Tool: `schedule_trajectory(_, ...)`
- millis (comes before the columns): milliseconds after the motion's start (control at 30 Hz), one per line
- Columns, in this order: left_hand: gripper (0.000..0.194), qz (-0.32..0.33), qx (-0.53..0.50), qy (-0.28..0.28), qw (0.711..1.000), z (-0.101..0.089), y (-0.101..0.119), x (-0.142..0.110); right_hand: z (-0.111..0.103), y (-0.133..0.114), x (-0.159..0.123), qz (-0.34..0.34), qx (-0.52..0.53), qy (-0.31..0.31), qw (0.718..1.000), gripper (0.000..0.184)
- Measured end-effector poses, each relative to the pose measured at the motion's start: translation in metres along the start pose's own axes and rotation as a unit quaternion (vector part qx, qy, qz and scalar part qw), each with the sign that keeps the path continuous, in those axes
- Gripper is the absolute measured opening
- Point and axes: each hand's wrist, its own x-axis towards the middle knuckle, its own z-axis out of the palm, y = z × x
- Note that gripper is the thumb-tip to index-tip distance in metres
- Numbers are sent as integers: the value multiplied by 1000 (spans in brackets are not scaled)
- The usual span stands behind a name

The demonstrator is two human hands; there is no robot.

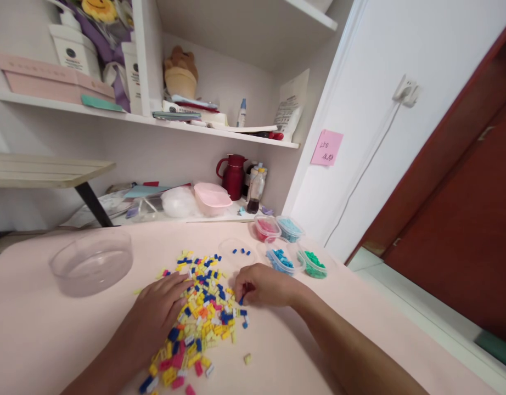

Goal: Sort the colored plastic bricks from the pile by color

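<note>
Heap of miniature building bricks [209, 323], one: yellow, cream, dark blue, pink, orange and white, spread loosely over the middle of the pink tabletop [290, 356]; part of its left margin was covered from view.

Left hand [160, 302]: laid across that margin, fingers extended and lightly parted; whether anything lay beneath the palm I could not tell.

Right hand [265, 284]: at the heap's right side, fingers curled, thumb and forefinger nearly meeting at a dark-blue brick [241, 301]; whether gripped or merely touched could not be made out. Both arms ran out of view.

Three loose dark-blue bricks [242, 252]: beyond the heap, within a clear round outline too faint to identify as lid or dish.

Tubs, clear, four, grouped at far right: pink-filled tub [266, 238], pale-blue-filled tub [293, 238], blue-filled tub [282, 270], green-filled tub [318, 275].

Round clear dish [88, 284]: left of the heap.

Red jug [235, 178]: behind, partly screening bottles.

Pink note [327, 147]: on the wall, lower line illegible.
</note>
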Motion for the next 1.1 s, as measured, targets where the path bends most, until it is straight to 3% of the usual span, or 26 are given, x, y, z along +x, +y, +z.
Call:
schedule_trajectory(100,38,1,-2,3,1000,1,-1,-1,-4,-6,-3,30,-27,26,999,21)
schedule_trajectory(167,39,1,-5,2,1000,2,-2,-2,-6,-9,-4,60,-50,96,992,19)
schedule_trajectory(300,38,6,-15,16,1000,5,-4,-3,-9,-10,-2,139,-115,254,950,28)
schedule_trajectory(400,38,5,-12,13,1000,5,-5,-3,-10,-9,-2,147,-109,277,943,27)
schedule_trajectory(500,38,0,-8,8,1000,4,-4,-3,-14,-10,-7,137,-22,203,969,13)
schedule_trajectory(600,38,3,-8,11,1000,5,-4,-2,-17,-10,-15,106,71,10,992,6)
schedule_trajectory(700,38,7,-11,20,1000,7,-6,-1,-15,-10,-17,77,66,-87,991,21)
schedule_trajectory(800,37,9,-13,23,1000,7,-6,-1,-10,-13,-14,74,16,-90,993,25)
schedule_trajectory(1000,38,14,-1,21,1000,3,-3,-1,-2,-24,-10,89,-67,-22,994,3)
schedule_trajectory(1100,37,15,-5,27,1000,3,-4,-2,-1,-24,-8,86,-93,4,992,5)
